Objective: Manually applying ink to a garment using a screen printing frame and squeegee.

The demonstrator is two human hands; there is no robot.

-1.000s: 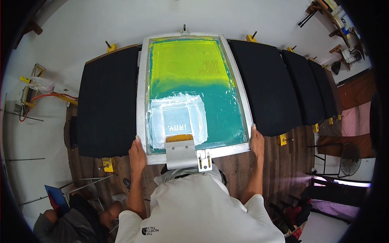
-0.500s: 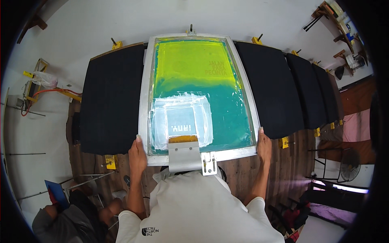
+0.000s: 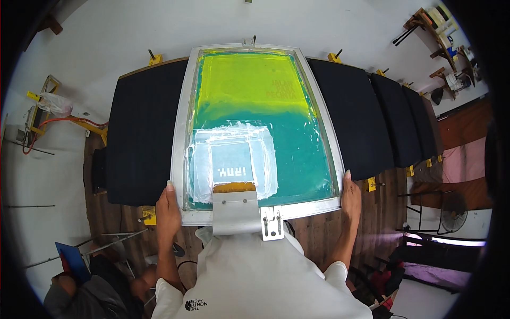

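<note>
A silk-screen printing frame [image 3: 308, 211] with a pale metal rim and green mesh lies lengthwise in front of me. Its far half is coated yellow-green, and a whitish patch with light lettering sits at its near left. My left hand [image 3: 169, 211] is closed on the near left corner, thumb on top. At the near right corner, my right hand [image 3: 350, 204] grips the rim the same way. A squeegee [image 3: 235, 213] with a grey metal holder and amber blade rests across the near rim, its blade on the whitish patch. Beside it, a slotted metal bracket [image 3: 273, 223] is fixed to the rim.
Black-covered boards stand in a row: one to the left [image 3: 146, 133], several to the right [image 3: 348, 122]. Yellow clamps [image 3: 149, 215] jut from their ends. A seated person [image 3: 101, 287] is at the lower left. A fan [image 3: 454, 210] stands at the right.
The frame's near end has come closer to me and slightly left, looking larger, with both hands still holding it. The squeegee has moved along with it.
</note>
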